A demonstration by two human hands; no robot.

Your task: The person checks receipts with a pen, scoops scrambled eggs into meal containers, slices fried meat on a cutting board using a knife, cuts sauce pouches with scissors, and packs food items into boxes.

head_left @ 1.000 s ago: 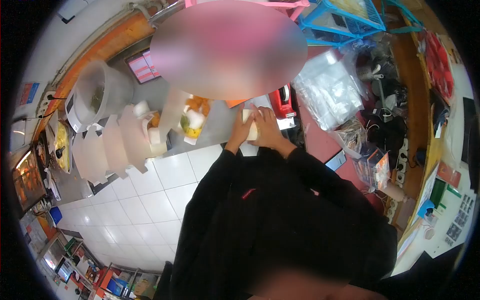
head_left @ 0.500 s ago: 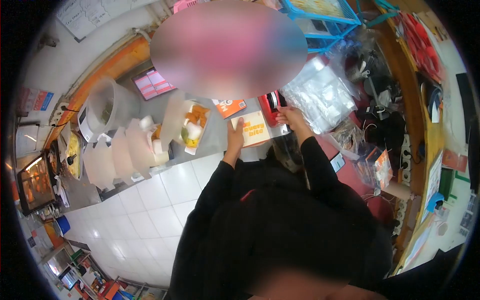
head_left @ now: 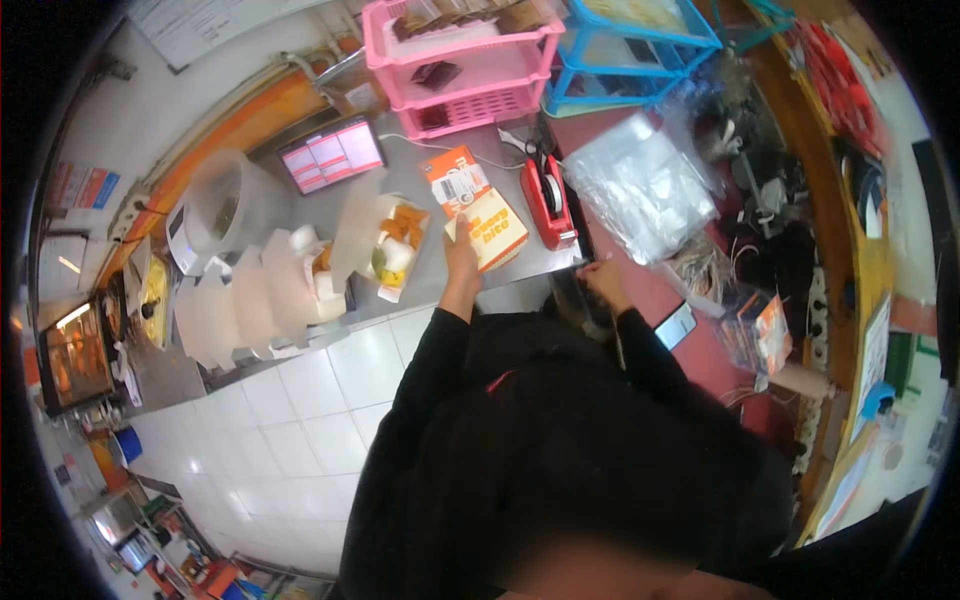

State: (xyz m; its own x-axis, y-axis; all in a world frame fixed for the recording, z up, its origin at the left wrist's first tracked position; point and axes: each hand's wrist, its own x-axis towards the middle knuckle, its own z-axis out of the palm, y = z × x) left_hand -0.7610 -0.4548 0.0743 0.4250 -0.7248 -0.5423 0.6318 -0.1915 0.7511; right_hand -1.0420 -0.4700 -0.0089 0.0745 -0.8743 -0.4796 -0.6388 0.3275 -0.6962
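My left hand (head_left: 461, 262) grips the left side of a closed cream box with orange lettering (head_left: 491, 231), over the metal counter (head_left: 412, 300). My right hand (head_left: 603, 282) is to the right, below the red tape dispenser (head_left: 548, 196); its fingers are pinched together, and what they hold, if anything, is too small to make out. Behind the cream box lies an orange and white box (head_left: 456, 178). An open food box (head_left: 397, 246) with fried pieces and a white round portion stands left of my left hand.
Several open cartons (head_left: 262, 295) line the counter's left part, near a clear tub (head_left: 230, 205) and a tablet (head_left: 331, 154). Pink (head_left: 465, 75) and blue racks (head_left: 640, 50) stand behind. Plastic bags (head_left: 645, 190) and a phone (head_left: 675, 326) lie on the right.
The right hand has left the cream box, reached the tape dispenser, then drawn back down and right. The left hand still holds the box, now turned with its lettering up.
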